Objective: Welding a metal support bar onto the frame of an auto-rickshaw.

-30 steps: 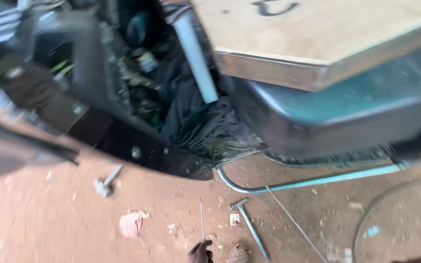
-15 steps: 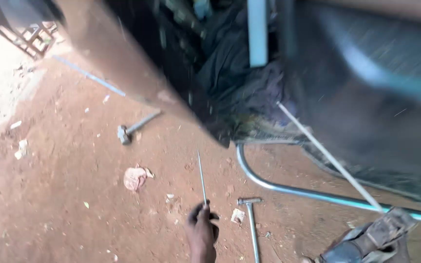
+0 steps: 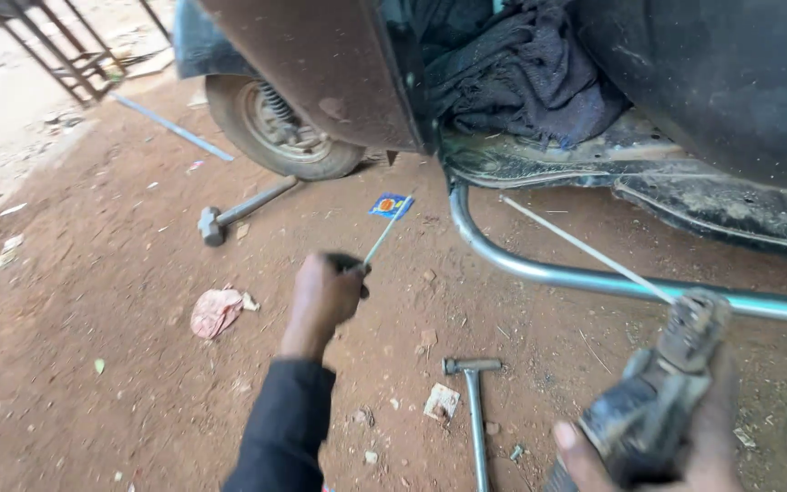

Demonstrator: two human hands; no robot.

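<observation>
The right hand (image 3: 685, 437), nearest the camera, grips an electrode holder (image 3: 658, 401) whose thin rod (image 3: 585, 251) slants up across the metal pipe (image 3: 539, 269). Left of the pipe, the left hand (image 3: 325, 293) is clenched on a second thin rod (image 3: 386, 232). A hammer (image 3: 234, 211) lies beyond, near the wheel (image 3: 275, 137).

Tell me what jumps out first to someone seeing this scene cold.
The left hand at centre grips a thin metal rod over red dirt. At lower right, the right hand holds a dark clamp-like electrode holder with a long thin rod crossing the curved grey steel tube.
</observation>
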